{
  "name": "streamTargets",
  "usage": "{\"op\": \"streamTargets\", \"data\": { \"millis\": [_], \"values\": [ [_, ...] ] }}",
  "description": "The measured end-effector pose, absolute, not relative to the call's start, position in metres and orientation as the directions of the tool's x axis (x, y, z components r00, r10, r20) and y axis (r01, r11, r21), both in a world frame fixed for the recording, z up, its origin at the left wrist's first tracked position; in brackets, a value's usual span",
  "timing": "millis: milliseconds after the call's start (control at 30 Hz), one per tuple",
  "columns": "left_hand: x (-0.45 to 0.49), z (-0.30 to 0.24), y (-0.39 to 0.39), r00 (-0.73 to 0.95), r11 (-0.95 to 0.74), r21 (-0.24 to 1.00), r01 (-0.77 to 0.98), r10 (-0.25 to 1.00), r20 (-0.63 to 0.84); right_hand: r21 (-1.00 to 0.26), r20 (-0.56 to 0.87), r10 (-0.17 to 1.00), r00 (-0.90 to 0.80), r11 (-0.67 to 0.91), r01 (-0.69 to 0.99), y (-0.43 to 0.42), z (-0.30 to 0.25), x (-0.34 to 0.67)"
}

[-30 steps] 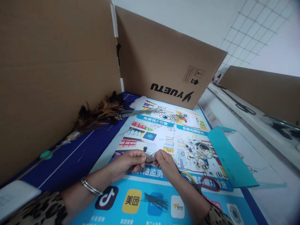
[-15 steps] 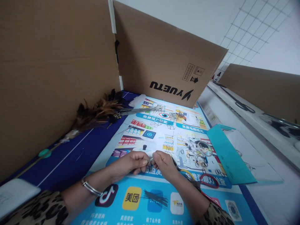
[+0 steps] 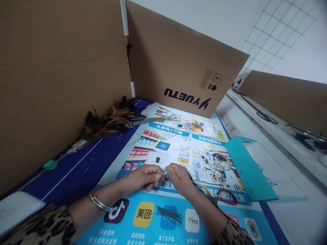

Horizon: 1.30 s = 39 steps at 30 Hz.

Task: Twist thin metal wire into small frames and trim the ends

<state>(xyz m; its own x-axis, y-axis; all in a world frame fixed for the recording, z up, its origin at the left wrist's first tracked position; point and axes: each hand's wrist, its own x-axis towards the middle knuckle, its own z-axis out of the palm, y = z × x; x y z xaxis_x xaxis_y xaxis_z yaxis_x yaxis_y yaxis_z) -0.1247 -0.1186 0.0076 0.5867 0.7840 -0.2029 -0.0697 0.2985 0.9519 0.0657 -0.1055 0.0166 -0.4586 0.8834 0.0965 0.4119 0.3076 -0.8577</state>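
My left hand (image 3: pixel 151 175) and my right hand (image 3: pixel 176 175) meet above the middle of a printed poster (image 3: pixel 120 187). Each is closed in a pinch, thumb against finger. Between the fingertips runs a short, thin silvery piece (image 3: pixel 165 173); its ends are hidden in the fingers and I cannot make out its kind. Just below the hands lies a bundle of short dark wires (image 3: pixel 168 215). To the right of my right hand are many small dark loops and wire pieces (image 3: pixel 214 166). Scissors with a red and yellow handle (image 3: pixel 227 196) lie partly behind my right forearm.
Brown feathers (image 3: pixel 107 117) and a bundle of long thin wires (image 3: pixel 153 119) lie at the back left. A turquoise folder (image 3: pixel 250 170) stands at the right. Cardboard panels (image 3: pixel 184 58) wall off the back and left. A white object (image 3: pixel 19 212) sits at lower left.
Both hands keep their pinch in nearly the same place. The view has shifted very slightly; nothing else visibly moved.
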Motion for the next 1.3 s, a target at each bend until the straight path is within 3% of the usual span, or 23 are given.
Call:
{"op": "streamTargets", "data": {
  "millis": [100, 267, 400, 733, 933, 1167, 1300],
  "values": [
    [-0.125, 0.008, -0.119, 0.599, 0.326, 0.937, -0.127, 0.778, -0.190, -0.899, 0.087, 0.913, -0.399, 0.245, 0.364, -0.102, 0.014, 0.067],
    [-0.128, 0.006, -0.115, 0.543, 0.397, 0.882, -0.256, 0.814, -0.209, -0.997, -0.043, 0.931, -0.362, -0.017, 0.073, -0.097, 0.009, 0.066],
    [-0.129, 0.003, -0.112, 0.529, 0.404, 0.869, -0.287, 0.823, -0.208, -0.998, -0.061, 0.927, -0.369, -0.069, -0.009, -0.098, 0.009, 0.063],
    [-0.129, -0.002, -0.112, 0.556, 0.314, 0.946, -0.078, 0.801, -0.220, -0.957, 0.035, 0.924, -0.380, 0.141, 0.255, -0.102, 0.011, 0.063],
    [-0.132, -0.001, -0.109, 0.540, 0.180, 0.982, 0.049, 0.822, -0.178, -0.964, -0.021, 0.920, -0.391, 0.086, 0.253, -0.104, 0.010, 0.062],
    [-0.133, 0.007, -0.106, 0.509, -0.009, 0.966, 0.257, 0.851, -0.127, -0.803, 0.063, 0.940, -0.334, 0.247, 0.542, -0.105, 0.007, 0.062],
    [-0.131, 0.008, -0.108, 0.471, -0.126, 0.927, 0.354, 0.880, -0.060, -0.765, 0.080, 0.939, -0.333, 0.272, 0.583, -0.106, 0.008, 0.062]
  ]
}}
